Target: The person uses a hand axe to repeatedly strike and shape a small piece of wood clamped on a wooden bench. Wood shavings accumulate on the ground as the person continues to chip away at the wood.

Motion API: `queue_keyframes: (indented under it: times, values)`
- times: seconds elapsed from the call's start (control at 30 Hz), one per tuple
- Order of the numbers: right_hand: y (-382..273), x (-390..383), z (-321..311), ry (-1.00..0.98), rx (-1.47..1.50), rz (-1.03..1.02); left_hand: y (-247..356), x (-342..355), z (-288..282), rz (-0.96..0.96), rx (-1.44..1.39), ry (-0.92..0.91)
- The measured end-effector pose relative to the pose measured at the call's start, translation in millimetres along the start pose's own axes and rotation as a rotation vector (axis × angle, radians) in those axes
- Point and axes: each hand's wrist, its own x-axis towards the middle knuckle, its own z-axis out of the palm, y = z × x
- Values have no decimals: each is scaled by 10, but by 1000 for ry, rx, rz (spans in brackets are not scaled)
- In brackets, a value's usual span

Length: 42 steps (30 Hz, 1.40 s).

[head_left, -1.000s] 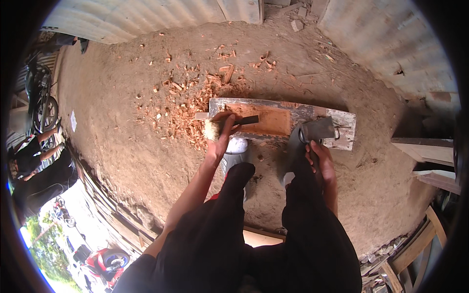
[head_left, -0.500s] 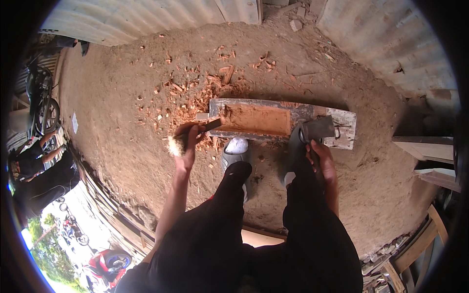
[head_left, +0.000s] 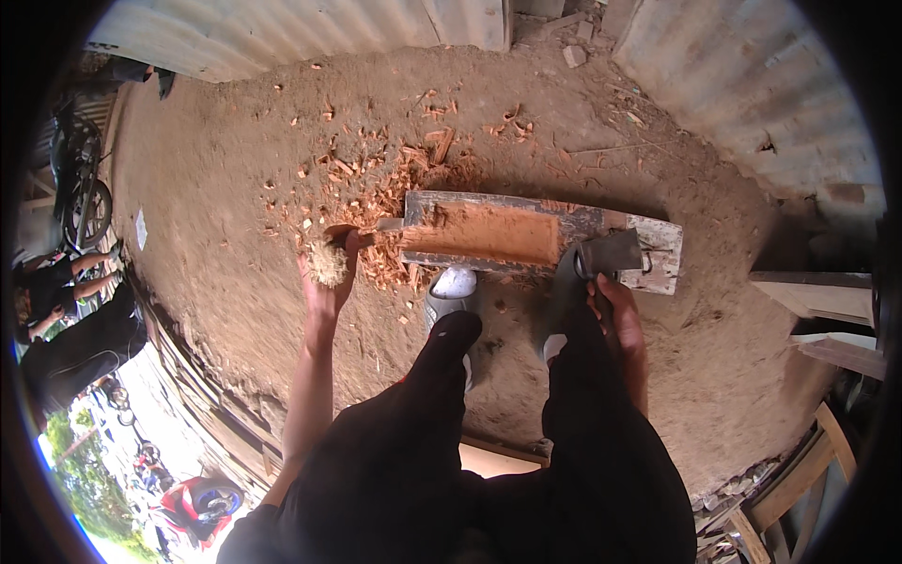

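Note:
A weathered wooden block (head_left: 658, 277) with a long orange hollow (head_left: 493, 235) cut into it lies crosswise beyond my sandalled feet (head_left: 454, 287). My left hand (head_left: 323, 293), left of the block, grips a chisel (head_left: 365, 238) with a pale, frayed handle end (head_left: 329, 265); part of the blade is hard to make out among the shavings. My right hand (head_left: 622, 315) is closed on the handle of a broad dark-metal hatchet-like tool (head_left: 609, 252), whose head is over the block's right part.
Wood shavings (head_left: 376, 174) lie on the dirt floor around the block. Corrugated sheets (head_left: 733, 94) border the far side. Timber pieces (head_left: 803, 291) are at the right. At the left edge are motorcycles (head_left: 89, 207), another person's legs (head_left: 94, 268) and a bright opening.
My left hand has carried the chisel leftward, from over the hollow to beside the block's left end. My right hand and its tool have barely moved.

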Motion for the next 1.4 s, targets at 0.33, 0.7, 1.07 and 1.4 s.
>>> queue_keyframes:
  times: [0.33, 0.7, 1.07, 1.4]
  values:
    - [-22, 1, -12, 7, -13, 4, 261, -9, 492, -70, -334, 193]
    - [17, 28, -30, 1, 21, 28, 650, -403, 771, 499, -16, -405]
    - [-40, -48, 36, 29, 4, 24, 578, -343, 851, 331, -307, -33]
    - [-57, -16, 17, -8, 27, 40, 634, -480, 989, 475, 111, -320]
